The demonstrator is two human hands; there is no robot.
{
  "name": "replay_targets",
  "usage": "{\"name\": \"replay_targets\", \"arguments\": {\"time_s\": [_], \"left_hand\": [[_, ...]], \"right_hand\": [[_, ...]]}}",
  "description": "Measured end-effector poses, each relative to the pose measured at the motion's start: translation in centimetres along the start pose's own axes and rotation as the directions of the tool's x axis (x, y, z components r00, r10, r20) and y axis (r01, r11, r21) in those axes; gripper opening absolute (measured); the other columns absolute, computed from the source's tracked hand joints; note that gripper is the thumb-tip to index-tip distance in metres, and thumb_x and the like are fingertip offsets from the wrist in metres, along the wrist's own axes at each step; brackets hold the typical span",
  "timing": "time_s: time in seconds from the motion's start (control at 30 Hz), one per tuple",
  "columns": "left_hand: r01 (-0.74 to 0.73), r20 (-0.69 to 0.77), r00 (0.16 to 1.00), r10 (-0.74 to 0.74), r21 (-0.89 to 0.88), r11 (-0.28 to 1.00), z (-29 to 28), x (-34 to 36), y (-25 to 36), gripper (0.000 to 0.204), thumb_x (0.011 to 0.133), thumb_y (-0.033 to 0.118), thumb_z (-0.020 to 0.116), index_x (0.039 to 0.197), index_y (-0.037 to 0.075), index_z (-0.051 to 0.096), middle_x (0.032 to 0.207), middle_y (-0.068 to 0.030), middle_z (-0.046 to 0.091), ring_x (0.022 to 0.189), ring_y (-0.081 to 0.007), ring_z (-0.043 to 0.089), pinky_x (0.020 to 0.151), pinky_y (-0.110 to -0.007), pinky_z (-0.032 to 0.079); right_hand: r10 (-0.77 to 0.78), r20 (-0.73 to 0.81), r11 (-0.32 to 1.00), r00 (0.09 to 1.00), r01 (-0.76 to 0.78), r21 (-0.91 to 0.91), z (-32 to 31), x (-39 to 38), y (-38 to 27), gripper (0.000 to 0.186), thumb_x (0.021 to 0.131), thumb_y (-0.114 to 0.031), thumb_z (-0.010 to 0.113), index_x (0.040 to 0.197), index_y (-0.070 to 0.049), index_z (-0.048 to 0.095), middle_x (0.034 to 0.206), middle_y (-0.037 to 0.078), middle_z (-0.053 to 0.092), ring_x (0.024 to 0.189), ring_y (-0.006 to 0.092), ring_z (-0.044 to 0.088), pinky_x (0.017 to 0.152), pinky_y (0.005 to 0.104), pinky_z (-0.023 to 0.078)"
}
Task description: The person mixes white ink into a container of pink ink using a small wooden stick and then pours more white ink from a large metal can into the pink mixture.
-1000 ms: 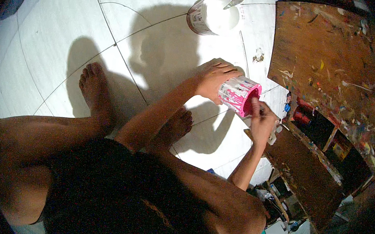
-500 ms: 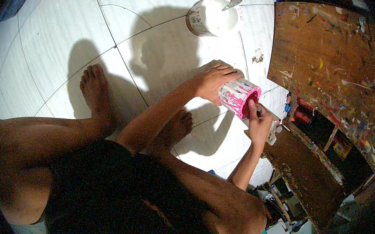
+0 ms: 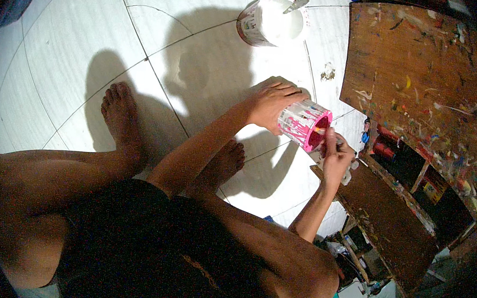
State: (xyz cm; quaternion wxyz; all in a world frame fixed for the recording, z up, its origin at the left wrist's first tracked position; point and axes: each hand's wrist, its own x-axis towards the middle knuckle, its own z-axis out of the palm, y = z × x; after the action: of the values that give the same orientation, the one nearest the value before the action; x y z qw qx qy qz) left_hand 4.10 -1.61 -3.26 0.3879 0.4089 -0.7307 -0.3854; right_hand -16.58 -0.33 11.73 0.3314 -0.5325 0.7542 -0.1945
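Note:
A white paint can (image 3: 296,122) streaked with pink lies tilted, its pink-rimmed mouth facing right toward my right hand. My left hand (image 3: 270,106) is wrapped round its bottom end. At the mouth my right hand (image 3: 337,156) has its thumb and fingers pinched together on a slim tool. A small pale yellowish part of this tool (image 3: 319,130) shows against the dark pink inside of the can. Most of the tool is hidden by my fingers, so its kind cannot be told.
A larger white bucket (image 3: 252,25) with a flat metal scraper (image 3: 295,6) across its rim stands at the far middle on the tiled floor (image 3: 192,94). On the right is a paint-smeared wooden table (image 3: 410,62) with open shelves holding a red can (image 3: 385,149). My bare feet (image 3: 121,115) rest on the tiles.
My right hand has drawn slightly right, out of the can's mouth, and the pale tool part now shows inside. My left hand and the can have hardly moved.

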Motion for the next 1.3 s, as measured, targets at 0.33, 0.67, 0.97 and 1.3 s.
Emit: {"name": "replay_targets", "arguments": {"time_s": [0.33,0.67,0.97,1.3], "left_hand": [[0.066,0.026,0.998,-0.061,-0.224,0.972,1.0,0.2,-0.7,0.110,0.052,0.025,0.095,0.147,0.003,0.044,0.144,-0.0228,0.053,0.135,-0.0420,0.050,0.117,-0.049,0.040],[0.057,0.077,0.996,-0.045,-0.166,0.984,2.1,0.1,-3.6,0.118,0.050,0.030,0.095,0.149,0.000,0.039,0.148,-0.0259,0.048,0.139,-0.0441,0.046,0.119,-0.050,0.037],[0.096,0.023,0.995,-0.093,-0.179,0.979,2.0,-0.8,-3.4,0.119,0.051,0.034,0.098,0.150,0.003,0.039,0.149,-0.0235,0.049,0.137,-0.0430,0.048,0.117,-0.050,0.039],[-0.056,-0.109,0.993,0.052,-0.033,0.998,0.7,1.4,-0.4,0.096,0.065,0.024,0.093,0.144,0.003,0.044,0.142,-0.0226,0.053,0.132,-0.0435,0.051,0.115,-0.051,0.041]], "right_hand": [[-0.324,0.041,0.896,0.945,0.320,-0.308,0.6,-1.3,0.4,0.026,0.101,-0.021,0.068,0.098,0.004,0.076,0.070,0.012,0.068,0.062,0.0109,0.058,0.058,0.0284,0.046],[-0.337,-0.010,0.934,0.941,0.333,-0.131,1.7,-1.6,-1.5,0.022,0.098,-0.016,0.069,0.095,0.004,0.075,0.082,0.023,0.068,0.070,0.0347,0.067,0.067,0.0409,0.052],[-0.320,0.186,0.902,0.929,0.359,-0.239,2.3,-1.0,-2.3,0.022,0.097,-0.018,0.070,0.093,0.003,0.077,0.085,0.022,0.071,0.072,0.0357,0.068,0.068,0.0405,0.052],[-0.282,-0.082,0.957,0.956,0.286,0.044,1.8,-3.2,-1.1,0.016,0.096,-0.011,0.067,0.095,0.002,0.075,0.085,0.021,0.069,0.075,0.0380,0.067,0.071,0.0432,0.054]]}}
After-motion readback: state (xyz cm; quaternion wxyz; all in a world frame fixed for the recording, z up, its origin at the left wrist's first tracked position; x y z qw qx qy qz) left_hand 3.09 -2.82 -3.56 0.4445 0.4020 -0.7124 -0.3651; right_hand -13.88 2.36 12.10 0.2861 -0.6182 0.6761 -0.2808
